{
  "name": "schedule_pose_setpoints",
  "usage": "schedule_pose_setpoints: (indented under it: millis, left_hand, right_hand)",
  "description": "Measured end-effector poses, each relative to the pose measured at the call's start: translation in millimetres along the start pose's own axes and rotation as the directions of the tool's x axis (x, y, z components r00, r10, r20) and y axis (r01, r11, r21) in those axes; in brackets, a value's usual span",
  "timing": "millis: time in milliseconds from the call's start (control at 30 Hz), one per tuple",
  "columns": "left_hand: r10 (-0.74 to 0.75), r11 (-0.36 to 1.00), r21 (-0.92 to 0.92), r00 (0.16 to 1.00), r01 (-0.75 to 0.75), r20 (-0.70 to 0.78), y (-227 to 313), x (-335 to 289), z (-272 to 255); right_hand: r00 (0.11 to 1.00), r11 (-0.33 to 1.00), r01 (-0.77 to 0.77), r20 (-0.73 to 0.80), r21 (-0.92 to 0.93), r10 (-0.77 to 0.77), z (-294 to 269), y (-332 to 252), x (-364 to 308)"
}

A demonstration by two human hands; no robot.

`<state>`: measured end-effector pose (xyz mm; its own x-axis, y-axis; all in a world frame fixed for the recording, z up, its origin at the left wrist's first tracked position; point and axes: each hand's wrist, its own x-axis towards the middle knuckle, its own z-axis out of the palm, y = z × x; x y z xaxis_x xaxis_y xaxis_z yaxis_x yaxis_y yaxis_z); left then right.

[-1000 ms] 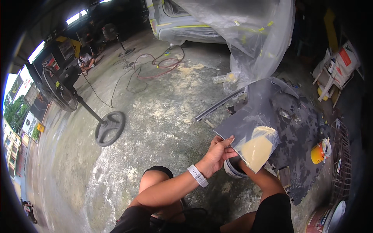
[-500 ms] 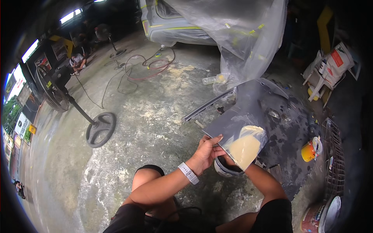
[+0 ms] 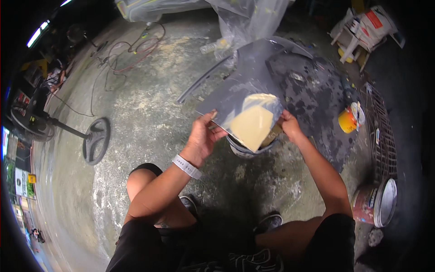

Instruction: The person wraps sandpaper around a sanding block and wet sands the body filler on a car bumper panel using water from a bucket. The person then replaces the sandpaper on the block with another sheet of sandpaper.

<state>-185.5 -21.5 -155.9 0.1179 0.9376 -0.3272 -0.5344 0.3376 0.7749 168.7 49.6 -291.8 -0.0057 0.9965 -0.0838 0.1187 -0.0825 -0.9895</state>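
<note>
A grey car fender [image 3: 226,95] with a curved wheel arch lies before me, its near end resting over a bucket [image 3: 247,153]. A thick cream patch of filler [image 3: 253,124] covers that near end, with thin pale smears around it. My left hand [image 3: 202,138] grips the fender's left edge, thumb on top and fingers below. On the opposite edge, my right hand [image 3: 290,125] is closed at the panel's rim; its fingertips are partly hidden. The bucket's inside is mostly covered by the panel.
A pedestal fan on a steering-wheel-shaped base [image 3: 96,140] stands left. To the right are a yellow-orange can [image 3: 348,121], a metal grille [image 3: 383,131] and a large paint pail [image 3: 366,204]. Ahead are a plastic-draped vehicle [image 3: 158,9] and a coiled hose [image 3: 136,52]. A person sits far left.
My right hand has come out from beneath the fender and now holds its right edge. My left hand keeps its grip. The view has shifted, so the surroundings sit differently.
</note>
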Motion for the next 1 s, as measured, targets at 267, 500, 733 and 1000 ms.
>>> schedule_pose_setpoints:
  millis: [267,500,733,1000]
  left_hand:
    - [-0.035,0.991,0.122,0.994,0.048,-0.102,-31.8,7.8,-29.5]
    - [-0.064,0.975,0.201,0.987,0.094,-0.150,-51.4,12.5,-46.7]
    - [-0.105,0.967,0.204,0.972,0.149,-0.211,-78.5,14.5,-63.7]
    - [-0.125,0.962,0.216,0.975,0.165,-0.186,-93.3,7.3,-59.6]
  right_hand:
    - [0.989,0.982,-0.024,-0.137,0.189,0.050,-56.3,-38.8,-24.3]
    - [0.982,0.991,0.027,-0.188,0.133,-0.002,-82.5,-67.3,-26.0]
    - [0.970,0.991,0.135,-0.203,0.008,-0.131,-86.8,-88.2,-18.8]
    - [0.972,0.988,0.154,-0.181,0.024,-0.147,-64.2,-105.9,-11.3]
